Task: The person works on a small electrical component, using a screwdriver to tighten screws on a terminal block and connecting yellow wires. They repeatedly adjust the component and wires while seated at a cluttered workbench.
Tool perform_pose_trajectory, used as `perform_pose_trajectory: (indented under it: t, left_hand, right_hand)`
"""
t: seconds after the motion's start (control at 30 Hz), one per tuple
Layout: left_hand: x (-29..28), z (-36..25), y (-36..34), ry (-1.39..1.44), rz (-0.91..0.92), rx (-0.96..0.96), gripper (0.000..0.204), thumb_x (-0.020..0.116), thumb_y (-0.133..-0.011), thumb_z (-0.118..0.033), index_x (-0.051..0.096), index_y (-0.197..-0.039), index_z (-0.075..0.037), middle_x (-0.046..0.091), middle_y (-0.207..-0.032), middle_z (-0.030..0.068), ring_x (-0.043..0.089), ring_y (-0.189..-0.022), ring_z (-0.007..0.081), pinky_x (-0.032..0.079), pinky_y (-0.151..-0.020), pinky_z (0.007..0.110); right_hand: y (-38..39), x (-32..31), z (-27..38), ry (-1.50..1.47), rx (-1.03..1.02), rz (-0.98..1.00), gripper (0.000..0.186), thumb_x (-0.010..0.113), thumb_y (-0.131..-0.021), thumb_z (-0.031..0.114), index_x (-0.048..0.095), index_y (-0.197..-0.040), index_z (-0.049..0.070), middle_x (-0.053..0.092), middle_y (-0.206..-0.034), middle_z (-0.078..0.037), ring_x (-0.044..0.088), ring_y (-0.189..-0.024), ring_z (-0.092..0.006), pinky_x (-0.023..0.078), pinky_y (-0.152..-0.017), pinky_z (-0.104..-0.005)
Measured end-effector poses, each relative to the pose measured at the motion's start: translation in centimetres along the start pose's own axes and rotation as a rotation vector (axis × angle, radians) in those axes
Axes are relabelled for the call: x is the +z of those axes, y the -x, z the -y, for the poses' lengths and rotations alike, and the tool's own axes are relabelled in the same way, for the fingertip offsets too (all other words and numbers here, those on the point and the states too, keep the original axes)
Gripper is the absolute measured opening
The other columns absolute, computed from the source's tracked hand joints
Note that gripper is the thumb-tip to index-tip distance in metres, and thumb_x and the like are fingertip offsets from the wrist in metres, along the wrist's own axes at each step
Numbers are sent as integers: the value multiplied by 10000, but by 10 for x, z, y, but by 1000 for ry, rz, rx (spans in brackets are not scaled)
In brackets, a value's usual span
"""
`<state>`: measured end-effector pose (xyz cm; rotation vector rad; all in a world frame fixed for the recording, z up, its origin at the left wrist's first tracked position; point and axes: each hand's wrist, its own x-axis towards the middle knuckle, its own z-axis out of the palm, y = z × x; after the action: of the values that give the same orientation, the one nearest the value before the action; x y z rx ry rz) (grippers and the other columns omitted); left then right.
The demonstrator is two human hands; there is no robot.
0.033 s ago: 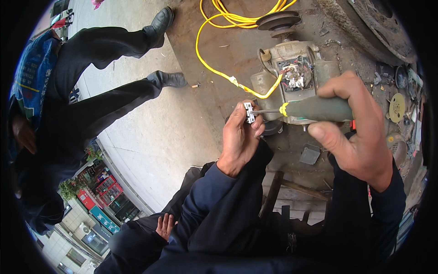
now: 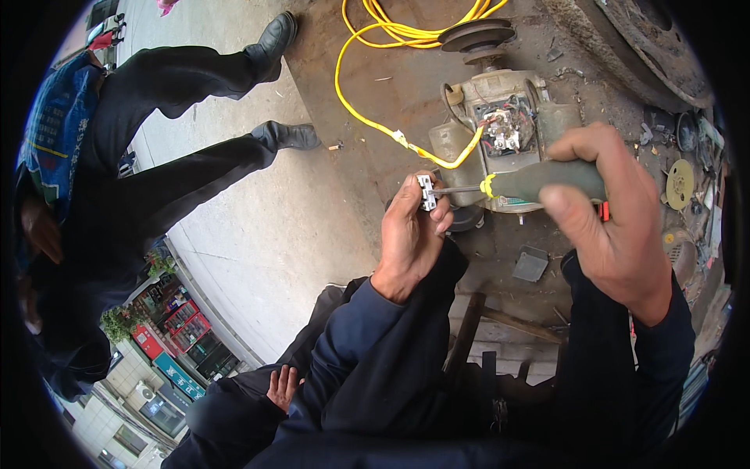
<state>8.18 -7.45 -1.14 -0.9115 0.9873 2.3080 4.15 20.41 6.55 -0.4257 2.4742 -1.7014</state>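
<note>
Between the thumb and fingers of my left hand is a small white terminal block. A screwdriver with a dark green handle and yellow collar has its tip at the block. My right hand grips the handle, its thumb blurred. Beyond both hands sits a grimy motor with a pulley on top and an open wiring box. A yellow cable runs into this box from loose coils.
A standing person's dark-trousered leg is at left. Another person's hand rests low, near my left sleeve. A rusty metal part, a yellow disc, scattered scrap and a grey plate lie around the motor. A wooden frame stands below.
My right thumb has shifted slightly up and to the right and is more blurred. The screwdriver handle has moved very slightly. My left hand holds its place.
</note>
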Motion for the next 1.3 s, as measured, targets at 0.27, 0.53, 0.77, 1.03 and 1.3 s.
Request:
perform_pose_trajectory:
  t: [0.27,0.53,0.77,1.03,1.3]
  left_hand:
    - [4,1,-1,28,0,-14,272,462,-1134,-300,568,-1175,-53,549,-1000,45,479,-758,139,404,-643,288]
    - [6,1,0,22,2,-19,283,456,-1135,-307,571,-1162,-50,537,-964,43,479,-751,138,402,-635,284]
    - [6,1,0,34,30,-33,273,448,-1136,-305,561,-1173,-60,517,-939,45,478,-749,138,402,-638,281]
    - [8,2,2,24,43,-36,258,437,-1138,-295,551,-1179,-68,517,-966,55,477,-754,136,404,-645,279]
    - [11,1,3,8,46,-32,261,434,-1137,-292,549,-1184,-63,523,-987,60,475,-760,139,407,-649,281]
  right_hand:
    - [1,-6,4,-147,180,23,307,617,-895,85,588,-1181,-23,638,-1165,-166,624,-1024,-242,479,-937,-342]
    - [8,-10,4,-169,119,23,281,585,-952,105,567,-1203,-20,594,-1212,-159,578,-1095,-201,455,-977,-332]
    - [9,-14,6,-311,281,-78,276,573,-970,93,561,-1220,-25,581,-1190,-112,558,-1093,-160,441,-995,-312]
    - [7,-10,3,-323,262,-76,287,566,-978,86,551,-1243,-25,586,-1195,-102,559,-1096,-141,445,-990,-299]
    - [5,-11,4,-340,318,-63,285,573,-976,99,552,-1237,-16,596,-1168,-97,563,-1082,-136,447,-983,-299]
